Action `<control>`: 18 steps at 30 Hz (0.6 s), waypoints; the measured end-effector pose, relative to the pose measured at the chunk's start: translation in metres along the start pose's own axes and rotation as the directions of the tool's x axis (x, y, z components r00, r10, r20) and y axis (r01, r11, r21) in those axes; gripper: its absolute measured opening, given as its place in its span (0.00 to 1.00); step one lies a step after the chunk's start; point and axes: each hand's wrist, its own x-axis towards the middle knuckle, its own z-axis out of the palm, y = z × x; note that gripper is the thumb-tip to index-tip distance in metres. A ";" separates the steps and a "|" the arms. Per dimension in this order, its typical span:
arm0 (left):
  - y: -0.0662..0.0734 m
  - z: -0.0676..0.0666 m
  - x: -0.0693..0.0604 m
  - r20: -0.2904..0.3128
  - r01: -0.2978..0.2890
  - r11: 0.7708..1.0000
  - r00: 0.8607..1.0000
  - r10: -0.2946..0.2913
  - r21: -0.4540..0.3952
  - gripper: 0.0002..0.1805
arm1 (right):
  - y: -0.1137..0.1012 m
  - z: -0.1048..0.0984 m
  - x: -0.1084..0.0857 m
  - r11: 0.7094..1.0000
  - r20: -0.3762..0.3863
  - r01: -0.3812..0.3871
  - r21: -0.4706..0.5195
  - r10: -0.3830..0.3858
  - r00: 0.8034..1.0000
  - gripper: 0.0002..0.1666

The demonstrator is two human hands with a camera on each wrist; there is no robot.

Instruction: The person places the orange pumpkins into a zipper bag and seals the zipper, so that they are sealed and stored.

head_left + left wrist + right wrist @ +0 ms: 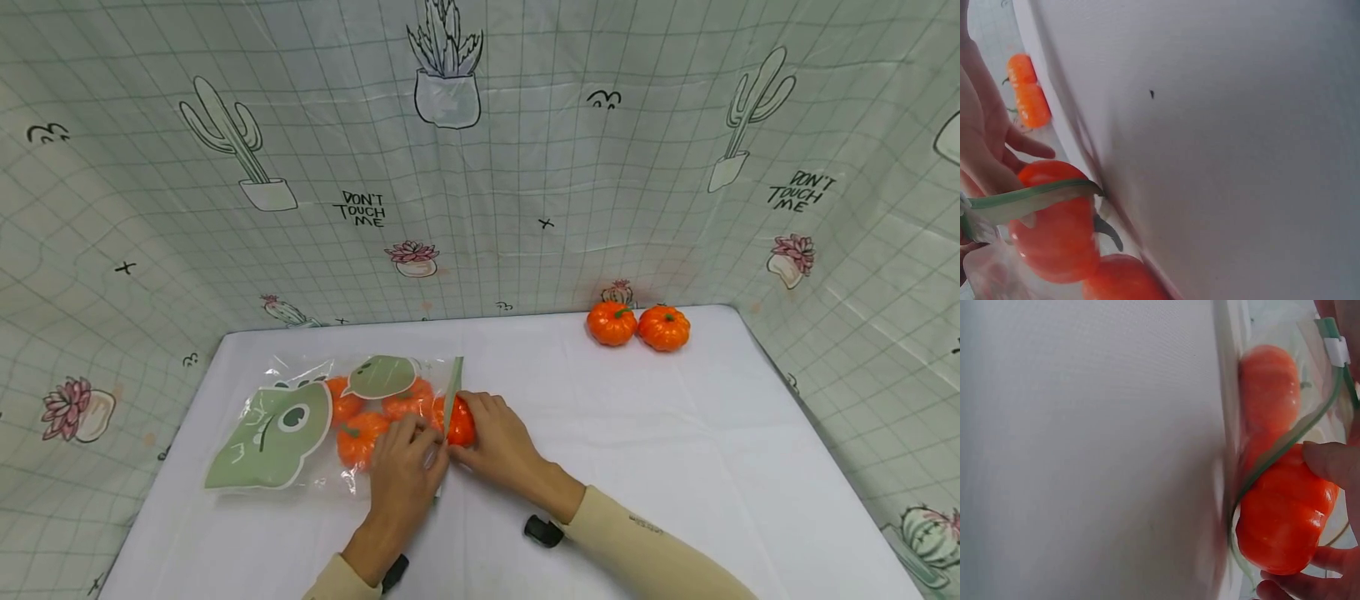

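Observation:
A clear zip bag with a green dinosaur print (262,450) lies on the left of the table, several orange pumpkins (360,437) inside. At its right-hand opening, a pumpkin (461,423) sits partly within the green-edged mouth. My right hand (502,446) grips that pumpkin, fingers behind it and thumb in front; in the right wrist view the thumb and fingers curl around the pumpkin (1285,519). My left hand (405,475) pinches the bag's edge near the mouth. The green rim (1041,192) crosses over the pumpkin in the left wrist view.
Two orange pumpkins (612,323) (663,327) stand side by side at the back right of the white table (637,450). A patterned cloth (510,158) rises behind the table and along both sides.

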 end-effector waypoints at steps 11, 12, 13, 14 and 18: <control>0.000 0.001 0.001 -0.006 -0.004 1.000 1.000 0.004 0.014 0.10 | 0.007 0.004 -0.008 0.999 0.002 -0.001 -0.042 0.001 1.000 0.50; 0.000 0.001 0.001 -0.006 -0.004 1.000 1.000 0.005 0.019 0.10 | 0.007 0.003 -0.009 0.999 0.002 -0.004 -0.046 0.004 1.000 0.50; 0.000 0.001 0.001 -0.007 -0.005 1.000 1.000 0.006 0.022 0.10 | 0.008 0.003 -0.010 0.999 0.003 -0.007 -0.052 0.007 1.000 0.50; 0.000 0.001 0.001 -0.008 -0.007 1.000 1.000 0.007 0.024 0.10 | 0.008 0.002 -0.011 0.998 0.004 -0.009 -0.060 0.009 1.000 0.49; -0.001 0.002 0.000 -0.014 -0.011 1.000 1.000 0.011 0.022 0.11 | 0.008 0.003 -0.012 0.995 0.009 -0.006 -0.099 0.007 1.000 0.44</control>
